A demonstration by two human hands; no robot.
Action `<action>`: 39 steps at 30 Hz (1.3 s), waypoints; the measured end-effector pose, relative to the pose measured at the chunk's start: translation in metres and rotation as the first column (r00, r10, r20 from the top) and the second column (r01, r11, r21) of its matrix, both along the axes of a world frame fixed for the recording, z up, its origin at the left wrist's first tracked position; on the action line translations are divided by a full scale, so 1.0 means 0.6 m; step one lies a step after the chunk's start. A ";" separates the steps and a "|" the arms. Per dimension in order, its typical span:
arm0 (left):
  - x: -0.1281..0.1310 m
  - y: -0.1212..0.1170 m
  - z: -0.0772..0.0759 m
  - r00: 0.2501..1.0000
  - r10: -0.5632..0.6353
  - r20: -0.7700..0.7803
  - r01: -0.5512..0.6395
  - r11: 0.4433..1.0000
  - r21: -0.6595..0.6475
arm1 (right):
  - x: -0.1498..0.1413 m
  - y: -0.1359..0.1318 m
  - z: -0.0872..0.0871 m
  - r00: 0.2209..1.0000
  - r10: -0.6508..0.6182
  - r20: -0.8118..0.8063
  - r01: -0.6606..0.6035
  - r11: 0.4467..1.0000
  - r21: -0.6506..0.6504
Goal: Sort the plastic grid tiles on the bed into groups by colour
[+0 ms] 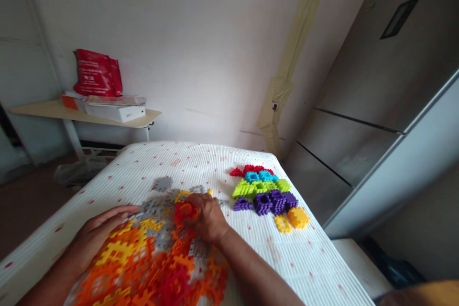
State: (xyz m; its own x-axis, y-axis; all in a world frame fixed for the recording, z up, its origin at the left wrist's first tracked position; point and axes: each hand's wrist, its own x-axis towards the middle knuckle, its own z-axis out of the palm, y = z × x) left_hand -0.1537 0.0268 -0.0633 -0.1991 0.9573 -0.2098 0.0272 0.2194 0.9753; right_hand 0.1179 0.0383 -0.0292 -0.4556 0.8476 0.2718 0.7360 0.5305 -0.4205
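I'm kneeling over the white ribbed mattress (161, 160), working on a flat, spread-out layer of interlocking plastic waffle blocks (143, 267) in orange, yellow, red and grey that lies at the near end of the bed. My left hand (102, 234) is resting open on the layer, fingers spread and stretching toward the grey blocks (154, 208). My right hand (208, 217) is gripping a red block (184, 213), its fingers curling down over the piece where it sits among the others, just beside a yellow block (182, 195).

To the right of my right hand, a little apart from the layer, loose blocks are lying in colour groups on the mattress: red blocks (251, 169) farthest away, then cyan blocks (260, 176), lime green blocks (256, 188), purple blocks (270, 202), and a yellow block (283, 224) touching an orange block (298, 217) nearest the edge.

Beyond the bed, a red bag (96, 74) is leaning against the wall above a white box (116, 112) on a narrow pale table (46, 111). A steel refrigerator (358, 114) is standing along the right side.
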 end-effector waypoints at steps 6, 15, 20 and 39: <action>0.000 -0.001 0.000 1.000 0.008 0.015 -0.008 1.000 -0.012 | 0.046 0.026 0.006 0.995 -0.075 -0.062 0.079 0.995 0.063; 0.001 -0.004 0.002 0.999 -0.027 -0.030 0.028 0.999 0.043 | 0.070 0.042 -0.008 0.973 -0.103 -0.205 0.127 0.986 0.107; -0.001 -0.004 -0.001 1.000 -0.029 -0.008 0.030 0.999 0.023 | 0.077 0.042 0.009 0.959 -0.064 -0.277 0.101 0.987 0.122; 0.005 -0.006 0.011 0.996 -0.014 0.092 0.024 0.995 -0.099 | 0.299 0.272 0.104 0.802 -0.423 0.421 0.486 0.872 -0.050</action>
State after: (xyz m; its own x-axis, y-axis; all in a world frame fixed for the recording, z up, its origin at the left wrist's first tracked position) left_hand -0.1506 0.0234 -0.0565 -0.1569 0.9339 -0.3213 -0.0551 0.3165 0.9470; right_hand 0.2973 0.2014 0.0330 -0.0476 0.9988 0.0119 0.9940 0.0485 -0.0978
